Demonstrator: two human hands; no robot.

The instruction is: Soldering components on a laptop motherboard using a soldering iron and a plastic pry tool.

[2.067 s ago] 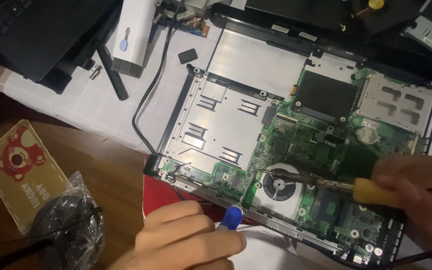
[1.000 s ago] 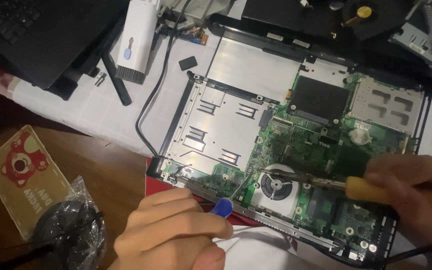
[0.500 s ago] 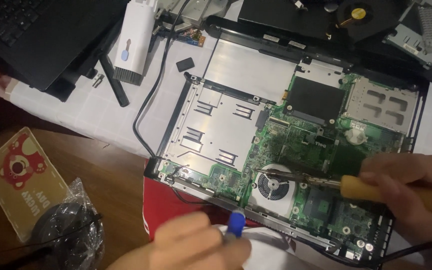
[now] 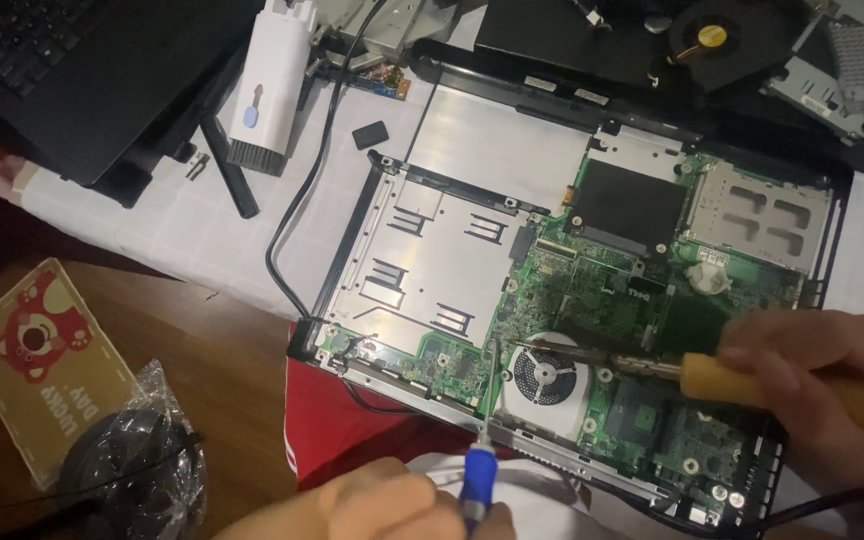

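Soldering iron (image 4: 712, 375) horizontal, tip pointing left, right hand (image 4: 822, 385)

Fan (image 4: 549, 372) sits in the opened laptop (image 4: 472, 250), card (image 4: 47, 365) far left.

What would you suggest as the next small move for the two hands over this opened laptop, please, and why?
Probably steady the soldering iron in the right hand and ease its tip toward the board beside the round fan. The left hand already holds a blue-handled tool pointing at the same spot.
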